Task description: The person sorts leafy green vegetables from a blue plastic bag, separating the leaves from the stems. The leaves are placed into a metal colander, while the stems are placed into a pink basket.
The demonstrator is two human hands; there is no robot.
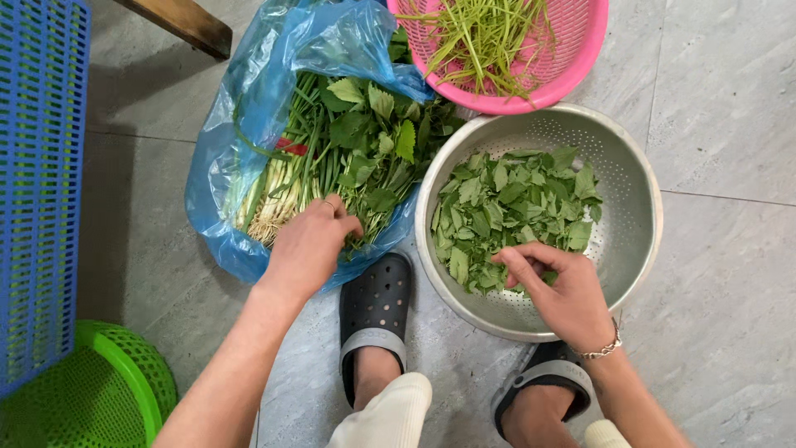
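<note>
Nearest the camera were the person's knees in pale trousers (390, 415), and below them two dark perforated clogs (375, 311) planted on the grey tiled floor (721, 274).

The left hand (308, 247) reached into the open blue plastic bag (240, 141), fingers curled down and pinched on the stems of the bundled leafy herbs (348, 153) lying inside it; the bunch lay with its pale root ends toward the left of the bag and its serrated green leaves toward the colander.

The right hand (557, 290), a beaded bracelet (605, 348) at the wrist, hung over the near rim of the metal colander (634, 241). Its fingertips were drawn together just above the picked leaves (514, 207) heaped in the bowl; whether a leaf was pinched between them could not be told.

The colander sat just right of the bag, touching it. Behind it, and overlapping its far rim, stood a pink plastic basket (580, 50) holding stripped green stalks (485, 37).

At the left edge stood a blue slatted crate (37, 166), with a green plastic basket (124, 390) beside it in the lower corner. A wooden leg (186, 23) crossed the top of the view.
</note>
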